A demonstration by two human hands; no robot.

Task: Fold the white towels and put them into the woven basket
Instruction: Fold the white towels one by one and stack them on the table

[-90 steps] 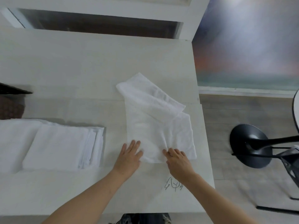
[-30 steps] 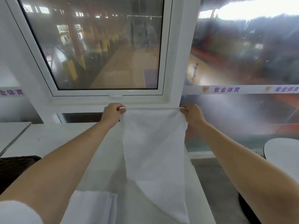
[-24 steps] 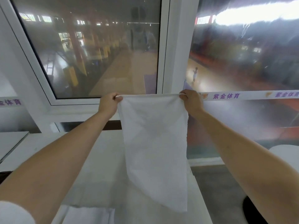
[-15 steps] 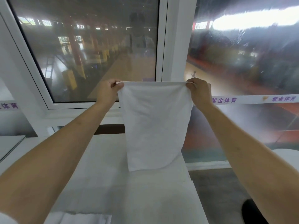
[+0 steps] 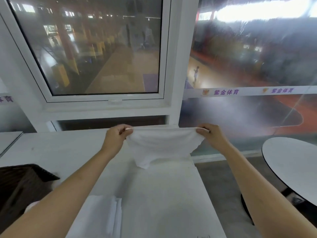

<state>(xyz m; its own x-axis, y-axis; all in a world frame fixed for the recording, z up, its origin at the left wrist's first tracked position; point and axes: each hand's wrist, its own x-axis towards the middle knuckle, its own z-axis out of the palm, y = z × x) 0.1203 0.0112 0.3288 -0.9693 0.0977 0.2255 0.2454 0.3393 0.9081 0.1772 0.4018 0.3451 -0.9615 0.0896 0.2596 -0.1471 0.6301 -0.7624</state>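
We are holding a white towel (image 5: 163, 145) out in front of us, above the far end of the white surface (image 5: 163, 194). Our left hand (image 5: 116, 137) is pinching one top corner of it and our right hand (image 5: 211, 136) is pinching the other, fingers closed tight on the cloth, so the top edge is stretching taut between the two hands. The body of the towel is sagging below that edge in soft folds, and its lowest point is hanging down toward the surface; we cannot tell whether it is touching.

Nearer to us, at the lower left, a stack of folded white towels (image 5: 103, 215) is lying flat on the surface, partly hidden behind our left forearm. Beyond that, at the left edge of the view, the dark woven basket (image 5: 22, 184) is sitting on the surface, with only its near corner and part of one wall showing. The towel we are holding is well apart from the basket, off to its right and farther away from us.

Behind the surface a white-framed window (image 5: 106, 48) is looking out over a large hall, blurred through the glass. To the right, a round white table (image 5: 295, 165) is standing beside the surface, apart from it.
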